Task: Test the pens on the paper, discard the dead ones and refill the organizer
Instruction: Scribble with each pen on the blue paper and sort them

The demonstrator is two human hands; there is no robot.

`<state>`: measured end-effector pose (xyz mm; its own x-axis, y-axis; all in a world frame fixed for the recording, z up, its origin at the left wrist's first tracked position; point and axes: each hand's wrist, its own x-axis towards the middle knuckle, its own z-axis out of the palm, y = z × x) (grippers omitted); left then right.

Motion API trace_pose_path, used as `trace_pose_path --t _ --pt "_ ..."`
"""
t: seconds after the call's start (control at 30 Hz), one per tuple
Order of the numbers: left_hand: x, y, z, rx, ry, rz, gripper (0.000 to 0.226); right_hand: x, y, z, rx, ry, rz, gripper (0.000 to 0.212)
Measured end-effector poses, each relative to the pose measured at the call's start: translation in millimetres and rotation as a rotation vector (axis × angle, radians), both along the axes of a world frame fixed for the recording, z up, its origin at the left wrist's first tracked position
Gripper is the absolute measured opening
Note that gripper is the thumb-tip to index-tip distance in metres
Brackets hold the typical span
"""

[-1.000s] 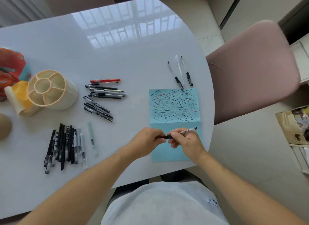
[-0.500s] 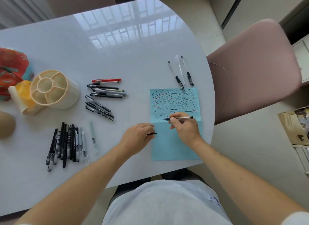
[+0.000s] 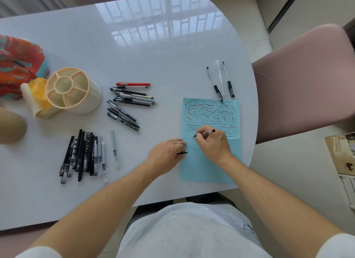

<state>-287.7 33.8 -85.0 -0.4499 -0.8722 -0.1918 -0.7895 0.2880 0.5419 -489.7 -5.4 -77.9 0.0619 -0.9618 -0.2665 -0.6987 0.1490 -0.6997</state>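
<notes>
A light blue paper (image 3: 209,167) covered with pen strokes lies near the table's front right edge. My right hand (image 3: 214,144) grips a clear pen (image 3: 206,133) with its tip on the paper near the fold. My left hand (image 3: 166,156) rests on the paper's left edge and holds the black pen cap (image 3: 182,153). The cream round organizer (image 3: 74,90) stands with nothing in it at the left. A bundle of black pens (image 3: 82,156) lies in front of it. Another group of pens (image 3: 130,102) with a red one on top lies mid-table. Three pens (image 3: 221,81) lie beyond the paper.
A patterned orange cloth bag (image 3: 17,65) and a yellow-and-cream box (image 3: 36,96) sit at the far left behind the organizer. A pink chair (image 3: 307,81) stands at the right of the white table (image 3: 134,46). A cardboard box (image 3: 342,154) sits on the floor at the right.
The hands pulled the cap off the pen. My right hand moved up onto the scribbled part of the paper with the pen, while my left hand stayed at the paper's edge with the cap.
</notes>
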Motion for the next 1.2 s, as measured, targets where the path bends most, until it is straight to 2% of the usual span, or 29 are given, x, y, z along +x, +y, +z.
trace_pose_path --t 0.1,0.23,0.37,0.53,0.7,0.8,1.07,1.2 --pt "-1 -1 1 0.009 0.011 0.025 0.01 -7 2 1 0.054 -0.104 -0.083 0.009" --pt "-3 -2 5 0.12 0.058 0.16 0.016 -17 5 11 0.18 -0.5 -0.319 0.003" --pt "-4 -3 6 0.194 0.136 0.307 0.016 -25 14 23 0.27 -0.7 -0.311 0.009" --pt "-12 -4 13 0.282 0.228 0.372 0.009 -24 22 26 0.306 -0.723 -0.245 0.007" --pt "-23 -4 21 0.347 0.309 0.349 0.005 -25 25 23 0.347 -0.685 -0.208 0.008" --pt "-28 -5 24 0.345 0.278 0.343 0.004 -26 25 21 0.368 -0.69 -0.206 0.006" --pt "-37 -2 28 0.184 0.145 0.27 0.01 -23 36 16 0.339 -0.644 -0.257 0.008" --pt "-31 -3 28 0.216 0.15 0.31 0.006 -18 29 16 0.368 -0.606 -0.247 0.006"
